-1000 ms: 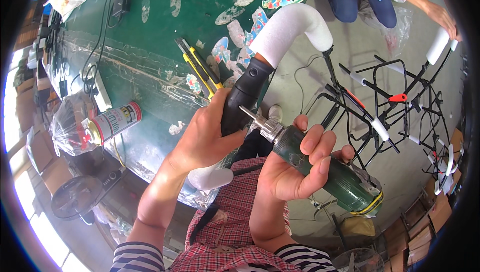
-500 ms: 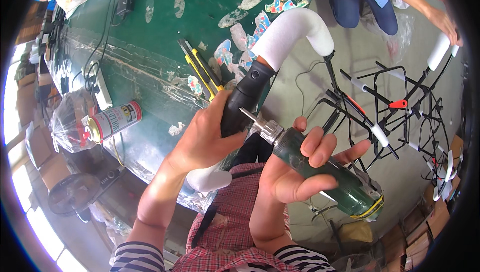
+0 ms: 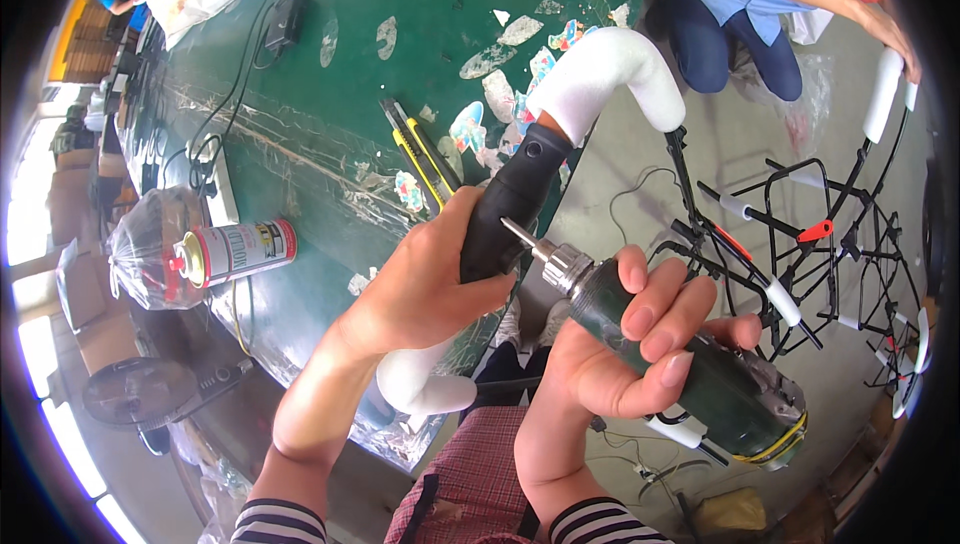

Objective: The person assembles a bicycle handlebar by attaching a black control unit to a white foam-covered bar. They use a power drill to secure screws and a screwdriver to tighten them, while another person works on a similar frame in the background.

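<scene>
head-worn fisheye | faces straight down | hands (image 3: 425, 279) near | table (image 3: 450, 49) beyond

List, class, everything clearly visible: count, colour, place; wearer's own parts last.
Power driver: one, dark green, centre right
Grip: one, black, centre
Foam sections: two, white, above and below grip
Table: one, green, left and centre
Utility knife: one, yellow-black, on table
Scraps: several, multicoloured, on table
Can: one, white-red, left
Fan: one, dark, lower left
Frames: several, black, right
Boxes: several, brown, left
Bags: several, clear or pale, left
Co-workers: two, partly blue, upper corners
Left hand: one, bare, around grip
Right hand: one, bare, holding driver
</scene>
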The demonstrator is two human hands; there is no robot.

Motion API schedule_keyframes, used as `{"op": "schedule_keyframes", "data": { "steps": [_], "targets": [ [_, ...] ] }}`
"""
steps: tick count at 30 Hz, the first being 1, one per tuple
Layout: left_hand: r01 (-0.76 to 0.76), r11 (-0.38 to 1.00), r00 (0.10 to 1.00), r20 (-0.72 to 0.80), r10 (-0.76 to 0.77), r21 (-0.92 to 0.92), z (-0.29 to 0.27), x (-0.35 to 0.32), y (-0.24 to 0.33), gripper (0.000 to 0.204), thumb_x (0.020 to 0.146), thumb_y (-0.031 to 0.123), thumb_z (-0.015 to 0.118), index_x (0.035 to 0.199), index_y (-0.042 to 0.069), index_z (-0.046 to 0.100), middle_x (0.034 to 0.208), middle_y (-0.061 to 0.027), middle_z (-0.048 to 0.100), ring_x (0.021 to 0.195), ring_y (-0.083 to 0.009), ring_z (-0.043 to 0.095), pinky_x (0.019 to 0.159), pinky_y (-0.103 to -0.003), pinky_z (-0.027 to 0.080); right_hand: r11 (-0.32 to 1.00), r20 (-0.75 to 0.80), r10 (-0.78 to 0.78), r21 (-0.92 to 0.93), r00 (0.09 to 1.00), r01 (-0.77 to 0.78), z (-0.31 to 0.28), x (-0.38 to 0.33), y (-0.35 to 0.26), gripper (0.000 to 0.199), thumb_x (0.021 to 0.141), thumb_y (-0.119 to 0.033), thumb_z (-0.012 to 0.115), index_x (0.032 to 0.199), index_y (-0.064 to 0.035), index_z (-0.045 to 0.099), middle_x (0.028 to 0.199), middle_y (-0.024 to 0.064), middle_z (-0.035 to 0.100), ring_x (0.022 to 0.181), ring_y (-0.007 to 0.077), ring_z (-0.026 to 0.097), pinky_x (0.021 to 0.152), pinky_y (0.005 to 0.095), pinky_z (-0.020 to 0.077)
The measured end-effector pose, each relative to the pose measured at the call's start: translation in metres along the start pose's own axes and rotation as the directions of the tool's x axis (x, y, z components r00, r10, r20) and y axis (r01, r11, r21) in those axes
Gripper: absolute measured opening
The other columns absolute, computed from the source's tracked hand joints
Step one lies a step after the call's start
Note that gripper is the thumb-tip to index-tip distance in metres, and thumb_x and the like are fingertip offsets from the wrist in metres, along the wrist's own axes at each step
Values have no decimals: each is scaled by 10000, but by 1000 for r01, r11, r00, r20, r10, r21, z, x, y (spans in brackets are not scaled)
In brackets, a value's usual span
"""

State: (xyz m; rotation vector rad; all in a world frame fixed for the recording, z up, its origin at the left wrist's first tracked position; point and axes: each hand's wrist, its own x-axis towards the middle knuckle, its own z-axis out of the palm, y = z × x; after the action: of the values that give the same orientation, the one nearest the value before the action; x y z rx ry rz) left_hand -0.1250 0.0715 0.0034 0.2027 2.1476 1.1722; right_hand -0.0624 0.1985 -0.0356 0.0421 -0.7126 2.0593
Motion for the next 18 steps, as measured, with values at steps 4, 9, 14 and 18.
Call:
{"op": "schedule_keyframes", "data": {
  "steps": [4,9,14,18],
  "targets": [
    [-21,1000,999,31,21,17,0,2,0,484,767,91,659,1197,-19,466,763,-141,589,675,-212,588,613,-359,464,999,-82,-32,-32,996,29,-1,-3,0,449,858,-122,633,1224,-289,432,774,-41,447,710,98,472,809,359,429],
    [-63,998,998,31,63,18,1,2,-6,441,762,93,659,1144,-27,474,755,-147,596,681,-227,608,610,-369,468,998,-107,-68,-25,992,65,-6,-5,2,490,856,-140,620,1272,-287,405,782,-36,455,693,106,475,775,370,440],
    [-52,998,998,35,50,37,-1,2,-4,462,759,113,678,1153,-19,475,777,-149,613,696,-243,623,636,-364,484,996,-151,-83,-50,985,76,-1,-9,2,582,863,-161,623,1365,-299,362,797,-36,464,714,111,469,797,380,429],
    [-87,994,996,11,87,73,-3,-2,-2,538,766,172,727,1202,-15,473,811,-160,635,718,-265,642,660,-362,494,998,-167,-62,-32,984,57,-1,-9,-5,573,870,-177,630,1369,-290,371,809,-39,469,729,115,464,811,382,415]
  ]
}}
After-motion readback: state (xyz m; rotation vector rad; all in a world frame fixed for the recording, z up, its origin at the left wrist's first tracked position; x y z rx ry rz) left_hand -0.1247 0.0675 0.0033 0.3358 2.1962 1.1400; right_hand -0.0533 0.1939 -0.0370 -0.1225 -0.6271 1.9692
